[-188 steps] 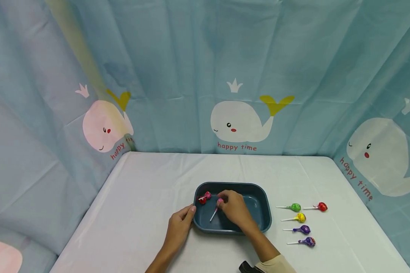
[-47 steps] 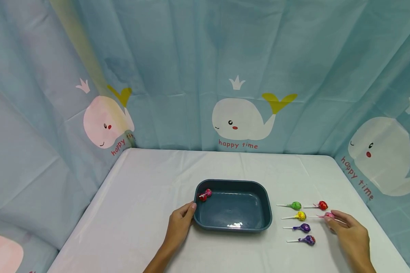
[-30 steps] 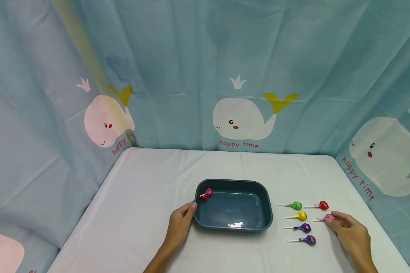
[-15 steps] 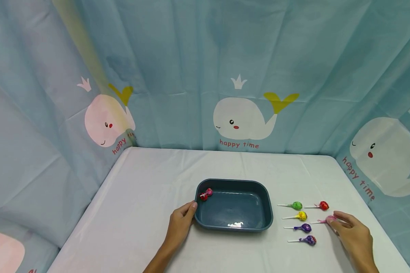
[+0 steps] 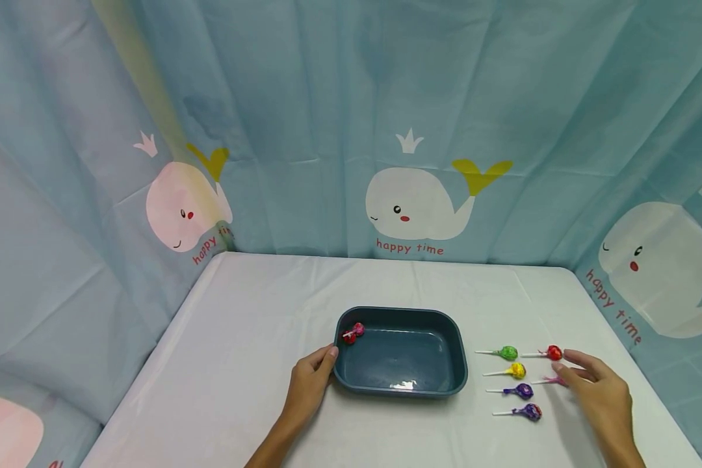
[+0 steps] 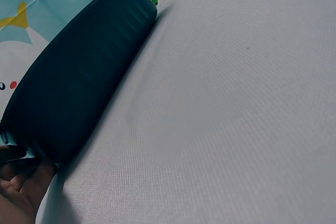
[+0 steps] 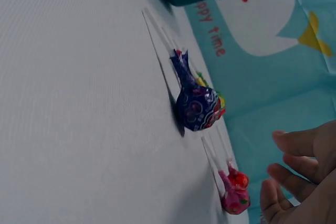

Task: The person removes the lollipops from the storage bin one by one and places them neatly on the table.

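Observation:
A dark blue-green rectangular tray (image 5: 400, 392) stands on the white table. My left hand (image 5: 309, 383) touches its left end from outside; the left wrist view shows fingertips against the wall below the rim. Two wrapped lollipops (image 5: 350, 337), red and pink, lie at the tray's left inside. On the right, my right hand (image 5: 602, 393) hovers with its thumb and fingers apart, holding nothing. Beneath its thumb lies a pink lollipop (image 5: 552, 381), partly hidden in the head view. A red lollipop (image 5: 554, 353) lies just left of the index fingertip.
Left of the pink and red lollipops lie a green lollipop (image 5: 507, 353), a yellow one (image 5: 517, 370) and two purple ones, the upper (image 5: 523, 390) and the lower (image 5: 531, 411). A blue whale-print curtain (image 5: 304, 195) surrounds the table's back and sides.
Earlier my right hand took the pink lollipop from the tray and laid it below the red one. Its fingers have now parted from it and lifted. My left hand stays at the tray.

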The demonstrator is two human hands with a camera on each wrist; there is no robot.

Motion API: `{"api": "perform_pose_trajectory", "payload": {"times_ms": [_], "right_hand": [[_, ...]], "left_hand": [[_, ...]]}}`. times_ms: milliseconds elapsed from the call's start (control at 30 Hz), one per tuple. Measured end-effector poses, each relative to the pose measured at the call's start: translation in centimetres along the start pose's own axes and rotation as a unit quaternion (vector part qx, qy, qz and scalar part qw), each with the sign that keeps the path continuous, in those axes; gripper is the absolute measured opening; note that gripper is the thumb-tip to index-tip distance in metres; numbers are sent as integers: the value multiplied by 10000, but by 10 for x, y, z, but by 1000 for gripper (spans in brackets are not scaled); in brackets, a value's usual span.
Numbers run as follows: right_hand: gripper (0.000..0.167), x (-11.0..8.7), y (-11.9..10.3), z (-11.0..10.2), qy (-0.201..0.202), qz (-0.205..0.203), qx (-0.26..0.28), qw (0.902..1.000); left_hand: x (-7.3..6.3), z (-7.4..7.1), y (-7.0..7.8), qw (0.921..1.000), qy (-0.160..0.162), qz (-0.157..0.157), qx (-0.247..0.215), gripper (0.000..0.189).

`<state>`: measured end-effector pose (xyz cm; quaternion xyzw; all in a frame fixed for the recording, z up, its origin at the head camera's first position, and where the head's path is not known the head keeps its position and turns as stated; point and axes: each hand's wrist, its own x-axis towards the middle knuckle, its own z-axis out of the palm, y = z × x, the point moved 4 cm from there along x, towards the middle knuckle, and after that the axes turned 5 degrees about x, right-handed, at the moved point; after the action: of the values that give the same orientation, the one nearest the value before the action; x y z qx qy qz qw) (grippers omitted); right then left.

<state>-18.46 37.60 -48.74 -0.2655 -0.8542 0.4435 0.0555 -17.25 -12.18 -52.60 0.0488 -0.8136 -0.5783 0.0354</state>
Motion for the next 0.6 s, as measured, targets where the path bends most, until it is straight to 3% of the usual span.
{"api": "perform_pose_trajectory", "payload": {"times_ms": [333, 600], "right_hand": [[53, -16, -21, 16, -80, -369, 471, 9982], [49, -32, -39, 35, -201, -717, 553, 9957]], "left_hand": [[-1, -1, 1, 9999, 54, 100, 32, 52], [-1, 0, 0, 10000, 35, 0, -65, 54]]}}
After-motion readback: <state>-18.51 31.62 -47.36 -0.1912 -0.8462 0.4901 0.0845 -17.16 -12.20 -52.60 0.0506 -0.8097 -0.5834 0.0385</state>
